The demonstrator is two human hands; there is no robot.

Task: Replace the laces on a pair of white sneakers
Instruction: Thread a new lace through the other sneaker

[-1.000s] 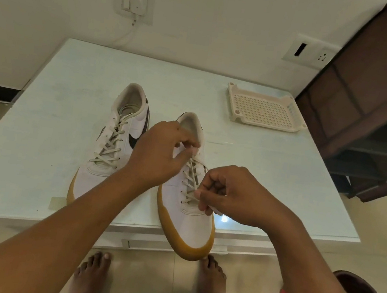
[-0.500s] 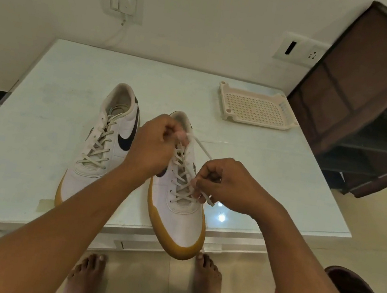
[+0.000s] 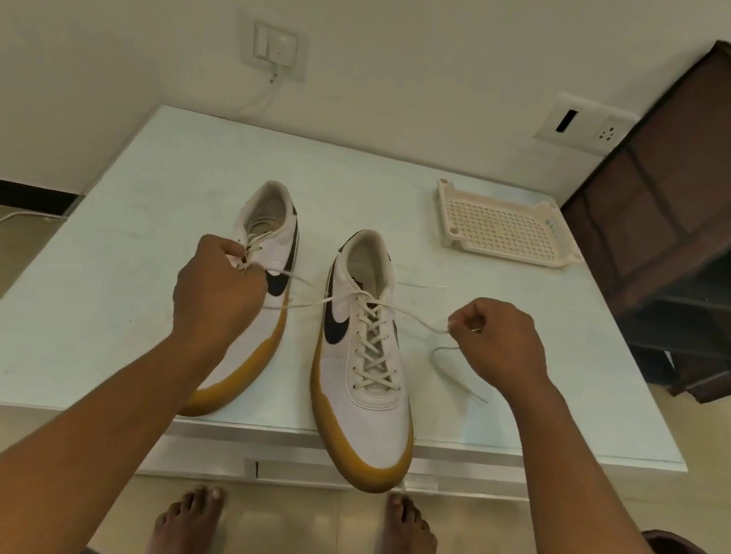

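Note:
Two white sneakers with tan soles and dark side marks stand on a pale table [image 3: 115, 287]. The right sneaker [image 3: 368, 372] is laced, and its toe juts over the table's front edge. Both loose ends of its cream lace [image 3: 414, 317] stretch out sideways from the top eyelets. My left hand [image 3: 216, 297] grips the left end, hovering over the left sneaker [image 3: 276, 225] and hiding its laces. My right hand [image 3: 501, 340] pinches the right end, whose tail curls down onto the table.
A cream perforated tray [image 3: 504, 226] lies at the table's back right. A dark brown fabric rack [image 3: 719, 211] stands to the right of the table. Wall sockets and a white cable are behind. My bare feet [image 3: 404, 543] are on the floor below the table edge.
Both hands have moved apart from the right sneaker's tongue, pulling its lace ends out sideways. The left hand now sits over the left sneaker.

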